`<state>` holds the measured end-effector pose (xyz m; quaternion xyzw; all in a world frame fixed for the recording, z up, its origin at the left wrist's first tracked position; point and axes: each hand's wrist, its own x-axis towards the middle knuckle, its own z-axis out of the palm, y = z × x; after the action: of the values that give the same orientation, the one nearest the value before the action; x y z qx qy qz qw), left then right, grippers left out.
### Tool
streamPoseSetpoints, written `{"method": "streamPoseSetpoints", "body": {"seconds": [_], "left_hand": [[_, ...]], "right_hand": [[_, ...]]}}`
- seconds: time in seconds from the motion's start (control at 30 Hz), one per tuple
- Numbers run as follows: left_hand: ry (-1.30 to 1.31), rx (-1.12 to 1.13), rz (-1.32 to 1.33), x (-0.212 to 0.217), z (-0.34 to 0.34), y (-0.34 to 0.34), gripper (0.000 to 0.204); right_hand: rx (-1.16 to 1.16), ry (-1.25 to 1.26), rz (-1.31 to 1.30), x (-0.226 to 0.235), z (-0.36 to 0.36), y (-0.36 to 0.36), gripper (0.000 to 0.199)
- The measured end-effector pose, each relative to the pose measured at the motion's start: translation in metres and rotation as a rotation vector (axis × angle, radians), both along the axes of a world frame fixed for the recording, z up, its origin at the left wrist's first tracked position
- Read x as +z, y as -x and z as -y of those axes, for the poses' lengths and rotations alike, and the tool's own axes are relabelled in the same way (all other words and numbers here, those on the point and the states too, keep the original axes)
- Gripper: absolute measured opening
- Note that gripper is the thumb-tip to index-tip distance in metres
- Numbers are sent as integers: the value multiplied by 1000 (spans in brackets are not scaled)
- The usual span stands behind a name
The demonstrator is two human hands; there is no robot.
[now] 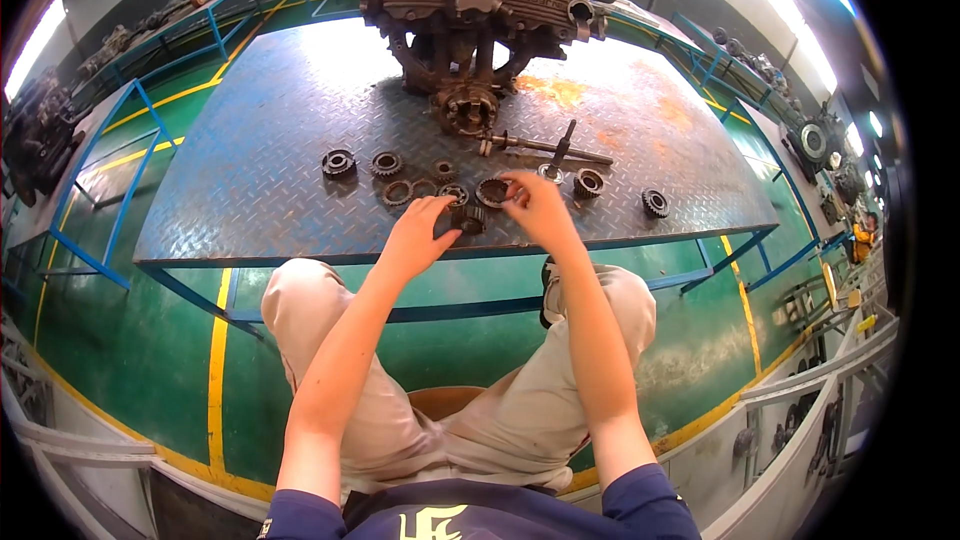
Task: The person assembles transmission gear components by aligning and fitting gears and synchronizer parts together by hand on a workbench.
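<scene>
the right hand [541, 210] pinched the rim of a metal ring [483, 197] near the front of the metal table [280, 220]; the left hand [414, 234] curved around a dark gear [470, 221], but whether it gripped, i couldn't tell.

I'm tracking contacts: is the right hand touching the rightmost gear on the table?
Apart: the head view shows metal tabletop between the right hand and the rightmost gear.

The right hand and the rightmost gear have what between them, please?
In the head view, another gear lies between the right hand and the rightmost gear.
</scene>
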<state>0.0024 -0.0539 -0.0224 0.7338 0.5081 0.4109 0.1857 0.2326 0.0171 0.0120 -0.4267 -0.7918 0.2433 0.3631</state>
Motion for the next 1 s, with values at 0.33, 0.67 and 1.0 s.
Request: {"method": "streamPoseSetpoints", "body": {"seconds": [0.33, 0.67, 1.0], "left_hand": [[-156, -58, -53, -17, -20, -6, 34], [-254, 19, -129, -15, -2, -1, 26], [-154, 86, -80, -10, -9, 5, 28]], "right_hand": [[-286, -35, 32, -3, -14, -31, 32], [291, 69, 85, 5, 13, 19, 40], [216, -13, 89, -5, 6, 35, 26]]}}
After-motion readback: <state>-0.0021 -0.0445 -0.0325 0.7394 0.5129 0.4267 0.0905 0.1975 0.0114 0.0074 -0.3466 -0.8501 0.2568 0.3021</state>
